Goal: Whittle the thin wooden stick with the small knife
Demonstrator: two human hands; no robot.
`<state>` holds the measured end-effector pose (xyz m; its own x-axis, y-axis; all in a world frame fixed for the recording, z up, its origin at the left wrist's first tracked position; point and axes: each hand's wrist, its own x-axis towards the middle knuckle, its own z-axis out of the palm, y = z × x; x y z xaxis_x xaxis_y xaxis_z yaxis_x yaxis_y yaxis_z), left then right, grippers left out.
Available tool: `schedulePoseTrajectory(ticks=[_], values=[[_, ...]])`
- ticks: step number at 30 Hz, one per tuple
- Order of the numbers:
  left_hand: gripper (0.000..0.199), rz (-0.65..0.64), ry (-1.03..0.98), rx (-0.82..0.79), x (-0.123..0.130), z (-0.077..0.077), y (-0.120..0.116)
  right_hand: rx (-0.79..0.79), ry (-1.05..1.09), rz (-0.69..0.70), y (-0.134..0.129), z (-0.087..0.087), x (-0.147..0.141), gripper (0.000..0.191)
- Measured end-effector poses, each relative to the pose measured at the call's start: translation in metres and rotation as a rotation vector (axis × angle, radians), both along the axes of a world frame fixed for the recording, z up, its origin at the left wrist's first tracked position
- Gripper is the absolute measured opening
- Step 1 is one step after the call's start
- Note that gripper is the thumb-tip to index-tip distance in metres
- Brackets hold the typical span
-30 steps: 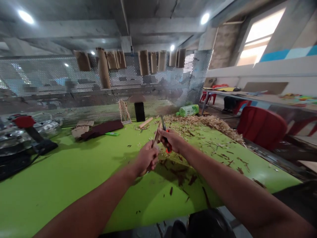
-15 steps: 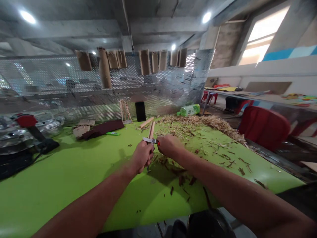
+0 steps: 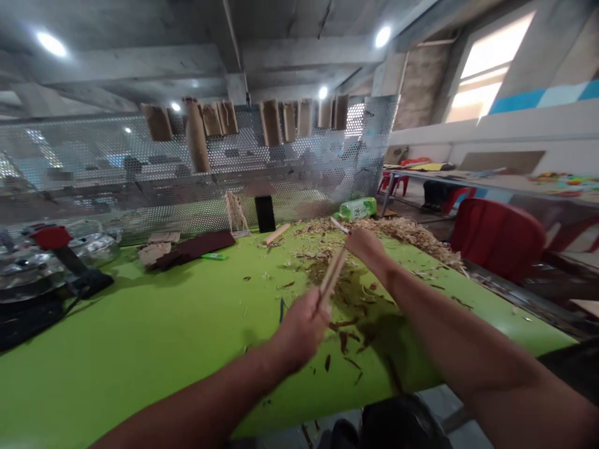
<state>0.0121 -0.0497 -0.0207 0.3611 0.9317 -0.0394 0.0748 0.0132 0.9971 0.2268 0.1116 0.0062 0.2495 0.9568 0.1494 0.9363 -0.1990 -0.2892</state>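
My left hand is closed round the lower end of a pale wooden stick, which slants up and to the right. Beyond the stick's far end, my right hand grips a knife whose blade points up and left, toward the shavings. The handle is mostly hidden in my fingers. Curled wood shavings and dark bark scraps lie on the green table around and below both hands. A thin blue object lies left of the stick.
A second wooden strip lies near a black upright block. Behind stands a perforated metal screen. A green bottle lies at the back right. Brown sheets and a red-and-black tool are on the left.
The knife has moved from beside my left hand out past the stick's far end, up and right. My left hand and the stick have shifted right and nearer to me.
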Motion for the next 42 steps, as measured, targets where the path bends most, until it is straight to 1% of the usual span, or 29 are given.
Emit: schedulePoseTrajectory(ticks=[1,2,3,4,6,9,11,12,16,21,31,35,39,42], values=[[0.03,0.015,-0.019,-0.046,-0.001,0.001,0.003,0.02,0.028,-0.02,0.003,-0.001,0.006,0.038],[0.032,0.071,-0.041,-0.075,-0.004,0.001,0.008,0.047,0.052,-0.017,0.004,-0.002,0.006,0.039],[0.033,0.122,-0.063,-0.095,-0.008,0.002,0.015,0.077,0.073,0.002,0.002,-0.004,0.002,0.039],[0.034,0.145,-0.08,-0.108,-0.013,0.003,0.021,0.104,0.085,0.031,-0.003,-0.006,-0.006,0.039],[0.035,0.182,-0.092,-0.122,-0.02,0.004,0.033,0.144,0.066,0.127,-0.017,-0.01,-0.03,0.039],[0.032,0.215,-0.076,-0.11,-0.024,0.003,0.04,0.152,-0.044,0.325,-0.042,-0.014,-0.064,0.034],[0.029,0.226,-0.073,-0.088,-0.024,0.001,0.04,0.132,-0.125,0.427,-0.055,-0.015,-0.078,0.032],[0.027,0.219,-0.076,-0.081,-0.023,0.0,0.04,0.116,-0.157,0.453,-0.06,-0.015,-0.082,0.032],[0.018,0.188,-0.083,-0.062,-0.021,-0.002,0.038,0.078,-0.236,0.466,-0.068,-0.012,-0.089,0.033],[0.015,0.199,-0.033,-0.04,-0.015,0.006,0.035,0.066,-0.264,0.441,-0.067,-0.008,-0.086,0.035],[0.017,0.202,-0.005,-0.078,-0.012,0.021,0.024,0.129,-0.274,0.444,-0.061,-0.006,-0.08,0.032],[0.019,0.19,0.0,-0.072,-0.012,0.022,0.025,0.154,-0.291,0.445,-0.058,-0.005,-0.077,0.032],[0.021,0.188,0.0,-0.078,-0.014,0.023,0.029,0.173,-0.284,0.433,-0.056,-0.009,-0.082,0.032],[0.024,0.184,-0.005,-0.074,-0.017,0.021,0.027,0.195,-0.24,0.457,-0.048,-0.013,-0.08,0.032]])
